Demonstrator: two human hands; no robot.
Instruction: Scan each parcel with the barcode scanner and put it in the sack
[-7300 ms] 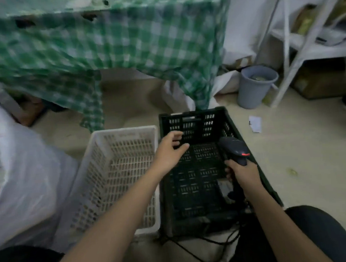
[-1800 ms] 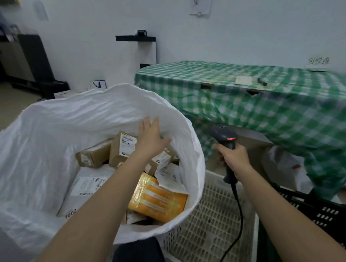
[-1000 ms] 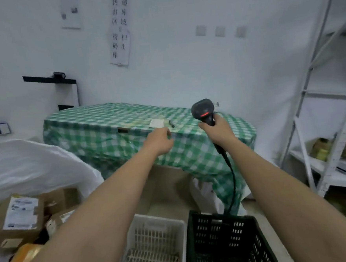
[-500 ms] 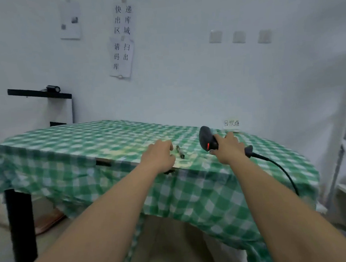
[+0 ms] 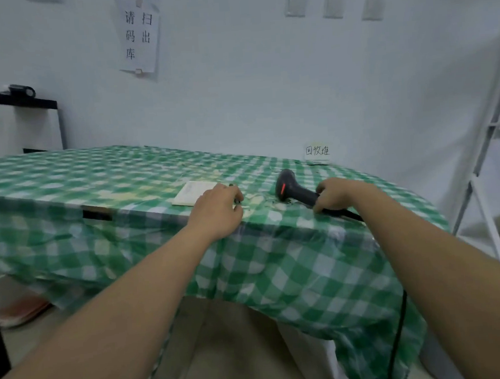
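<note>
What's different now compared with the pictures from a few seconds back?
The right hand has carried the barcode scanner up from the crates and laid it on the checked table, fingers still round its handle. The left hand, earlier over the sack, now rests by a pale notepad. Scanner stays in the same hand.

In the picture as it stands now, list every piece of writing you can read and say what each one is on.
"请码库" and "扫出", in two columns: paper sheet on the wall; its top is cut off.
"回收堆", handwritten and slightly blurred: small paper label on the wall behind the table.
White pad on the table: marks too faint to read.
Barcode scanner: no legible text.
</note>
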